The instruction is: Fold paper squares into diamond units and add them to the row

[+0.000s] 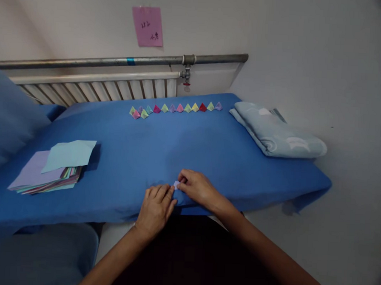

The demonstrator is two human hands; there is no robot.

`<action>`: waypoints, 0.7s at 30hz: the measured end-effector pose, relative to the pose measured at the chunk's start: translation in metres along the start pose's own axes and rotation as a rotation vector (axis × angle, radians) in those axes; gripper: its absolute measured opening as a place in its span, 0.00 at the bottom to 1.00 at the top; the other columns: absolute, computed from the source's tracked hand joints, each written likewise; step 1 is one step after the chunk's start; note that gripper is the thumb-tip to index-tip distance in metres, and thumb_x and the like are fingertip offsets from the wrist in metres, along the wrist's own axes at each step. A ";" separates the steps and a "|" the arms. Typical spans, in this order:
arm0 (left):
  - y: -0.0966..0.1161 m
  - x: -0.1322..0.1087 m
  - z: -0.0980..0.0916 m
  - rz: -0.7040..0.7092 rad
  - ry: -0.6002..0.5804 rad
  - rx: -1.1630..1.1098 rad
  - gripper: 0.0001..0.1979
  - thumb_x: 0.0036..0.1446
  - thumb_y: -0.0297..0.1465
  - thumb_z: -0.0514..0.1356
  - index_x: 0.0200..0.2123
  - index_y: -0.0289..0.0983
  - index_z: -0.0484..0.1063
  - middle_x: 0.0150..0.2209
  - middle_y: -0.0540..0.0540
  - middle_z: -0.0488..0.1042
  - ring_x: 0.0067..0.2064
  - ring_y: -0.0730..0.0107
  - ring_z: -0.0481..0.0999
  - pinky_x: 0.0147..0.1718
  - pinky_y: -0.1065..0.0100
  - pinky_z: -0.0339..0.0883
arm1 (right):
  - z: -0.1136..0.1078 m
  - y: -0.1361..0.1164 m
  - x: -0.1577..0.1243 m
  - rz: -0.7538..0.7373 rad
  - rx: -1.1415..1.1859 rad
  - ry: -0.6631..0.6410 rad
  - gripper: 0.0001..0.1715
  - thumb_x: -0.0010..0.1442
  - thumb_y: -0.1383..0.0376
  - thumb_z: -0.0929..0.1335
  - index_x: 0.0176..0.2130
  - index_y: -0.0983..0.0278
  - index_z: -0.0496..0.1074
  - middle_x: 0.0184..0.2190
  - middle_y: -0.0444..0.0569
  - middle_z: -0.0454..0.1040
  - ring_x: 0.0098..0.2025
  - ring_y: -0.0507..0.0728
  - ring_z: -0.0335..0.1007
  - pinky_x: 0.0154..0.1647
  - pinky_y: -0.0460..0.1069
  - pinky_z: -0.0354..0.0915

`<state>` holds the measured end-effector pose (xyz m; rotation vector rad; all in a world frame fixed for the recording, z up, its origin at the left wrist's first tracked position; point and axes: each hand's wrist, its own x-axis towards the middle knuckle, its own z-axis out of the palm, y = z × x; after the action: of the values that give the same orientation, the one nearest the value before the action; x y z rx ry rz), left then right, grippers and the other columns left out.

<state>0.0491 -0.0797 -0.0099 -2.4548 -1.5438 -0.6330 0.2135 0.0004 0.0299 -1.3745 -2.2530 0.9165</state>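
I see one head-worn camera's view: it faces forward and down from above and behind the left hand (pixel 155 206) and right hand (pixel 197 187) at lower centre, reaching across the blue cloth (pixel 129 156) to the radiator (pixel 101 77) at upper left and the wall (pixel 209 20) along the top.

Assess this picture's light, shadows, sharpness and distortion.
Head view: dim, soft light, no strong glare on the blue cloth; head view: a shadow right of the paper stack, dark right-hand corners; head view: wide-angle stretch seems to lengthen the right forearm; head view: the lilac paper between left hand and right hand is too small to show folds.
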 end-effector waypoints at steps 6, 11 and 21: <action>0.001 -0.004 0.002 -0.010 -0.007 0.061 0.17 0.64 0.33 0.53 0.53 0.33 0.69 0.50 0.37 0.73 0.50 0.53 0.70 0.47 0.54 0.61 | -0.005 0.003 0.000 0.061 0.015 -0.027 0.03 0.56 0.70 0.69 0.32 0.62 0.70 0.29 0.43 0.74 0.30 0.50 0.66 0.29 0.45 0.56; 0.001 -0.005 0.005 0.019 0.080 0.080 0.17 0.63 0.32 0.54 0.53 0.31 0.69 0.48 0.37 0.74 0.48 0.53 0.70 0.45 0.55 0.62 | -0.009 0.006 0.000 0.095 -0.003 -0.033 0.08 0.54 0.74 0.67 0.33 0.62 0.70 0.28 0.43 0.73 0.30 0.50 0.66 0.29 0.44 0.56; 0.015 0.020 -0.002 0.019 0.025 0.114 0.16 0.62 0.32 0.55 0.49 0.29 0.71 0.46 0.37 0.75 0.44 0.55 0.71 0.44 0.55 0.61 | -0.010 0.005 0.000 0.097 -0.010 -0.048 0.05 0.54 0.72 0.67 0.32 0.62 0.70 0.28 0.42 0.73 0.29 0.50 0.65 0.29 0.44 0.56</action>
<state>0.0693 -0.0707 0.0021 -2.3659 -1.5020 -0.5543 0.2227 0.0057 0.0343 -1.4928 -2.2454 0.9808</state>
